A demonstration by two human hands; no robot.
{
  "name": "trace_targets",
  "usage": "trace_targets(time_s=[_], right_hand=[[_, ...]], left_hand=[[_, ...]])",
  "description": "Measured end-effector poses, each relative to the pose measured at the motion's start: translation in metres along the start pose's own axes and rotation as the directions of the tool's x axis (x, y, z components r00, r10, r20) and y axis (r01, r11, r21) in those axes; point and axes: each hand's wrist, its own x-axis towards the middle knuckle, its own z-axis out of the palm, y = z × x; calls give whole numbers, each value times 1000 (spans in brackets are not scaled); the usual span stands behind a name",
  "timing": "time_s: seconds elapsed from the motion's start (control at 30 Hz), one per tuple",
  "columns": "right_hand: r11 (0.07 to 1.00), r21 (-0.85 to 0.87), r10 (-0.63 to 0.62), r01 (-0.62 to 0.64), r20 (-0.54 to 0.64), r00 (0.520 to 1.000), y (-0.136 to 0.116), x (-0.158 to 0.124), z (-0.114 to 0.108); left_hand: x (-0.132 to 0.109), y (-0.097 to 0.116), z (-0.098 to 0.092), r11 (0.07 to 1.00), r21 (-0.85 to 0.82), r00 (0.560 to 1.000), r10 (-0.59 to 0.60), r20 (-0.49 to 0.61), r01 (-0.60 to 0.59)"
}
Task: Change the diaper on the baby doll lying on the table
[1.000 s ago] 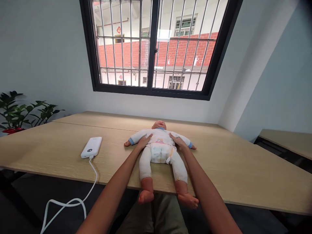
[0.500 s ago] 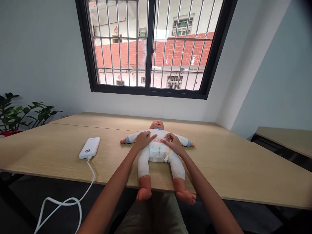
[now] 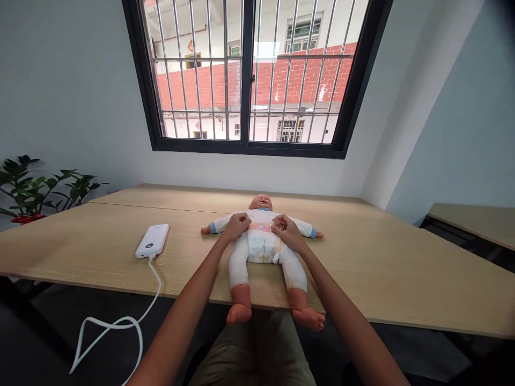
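Observation:
A baby doll [image 3: 263, 244] in a white suit with blue cuffs and a diaper lies on its back on the wooden table [image 3: 382, 268], feet hanging over the near edge. My left hand [image 3: 236, 226] rests on the doll's chest on its left side, fingers curled and pinching the white shirt. My right hand [image 3: 286, 230] is on the other side of the chest, fingers also bent and gripping the shirt fabric near the diaper's top edge.
A white power bank [image 3: 152, 240] lies on the table left of the doll, its white cable [image 3: 116, 321] looping down off the edge. A potted plant [image 3: 36, 187] stands at far left. A barred window [image 3: 249, 75] fills the wall ahead. Another table [image 3: 475, 222] is at right.
My hands moved from the doll's sides inward onto its chest, and the fingers went from flat to curled, pinching the shirt. The doll stays put.

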Motion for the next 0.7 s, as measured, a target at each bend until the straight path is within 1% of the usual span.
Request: trace_targets(time_s=[0.07,0.1,0.13,0.2,0.23,0.27,0.3,0.33,0.37,0.4,0.43,0.47,0.5,0.53,0.57,0.6,0.63,0.7], right_hand=[[996,75,64,-57,-89,994,4,3,-5],[993,75,108,-97,-168,980,5,4,-10],[988,42,155,-149,-263,952,7,5,-17],[949,-90,231,-302,-453,861,9,6,-30],[911,-168,240,-376,-527,816,11,6,-36],[872,-243,221,-425,-579,785,12,6,-41],[844,-309,183,-439,-603,776,13,6,-43],[838,-352,143,-418,-596,790,13,7,-43],[855,-363,115,-370,-562,819,13,7,-41],[888,-341,104,-308,-504,857,13,7,-38],[922,-295,108,-250,-423,900,13,7,-33],[949,-239,124,-207,-321,939,13,7,-28],[963,-195,142,-184,-212,967,12,6,-23],[968,-176,158,-176,-112,981,11,5,-19],[968,-180,172,-176,-36,984,10,5,-16],[966,-186,184,-178,12,983,9,4,-14],[966,-182,191,-182,35,981,8,4,-14],[977,-124,175,-171,23,984,2,4,-15]], left_hand=[[3,-6,-7,998,-3,990,-56,-126,56],[4,-10,-11,996,-2,975,-85,-206,87],[5,-13,-15,993,0,950,-114,-291,119],[6,-19,-21,984,8,880,-156,-449,178],[6,-20,-22,980,16,845,-161,-510,197],[6,-20,-22,979,27,818,-154,-554,203],[5,-18,-20,980,41,804,-136,-579,195],[5,-16,-18,983,55,805,-109,-583,173],[4,-12,-15,987,80,825,-72,-560,141],[3,-8,-11,988,117,865,-32,-501,104],[1,-4,-7,985,161,914,4,-406,67],[0,0,-4,978,205,958,27,-287,34],[-2,2,-1,970,242,986,33,-164,7],[-3,4,1,963,268,998,28,-60,-11],[-4,6,2,961,277,1000,17,7,-19],[-4,7,2,964,265,999,10,38,-20],[-4,8,2,972,235,998,7,55,-20],[-4,14,-1,991,129,995,4,97,-17]])
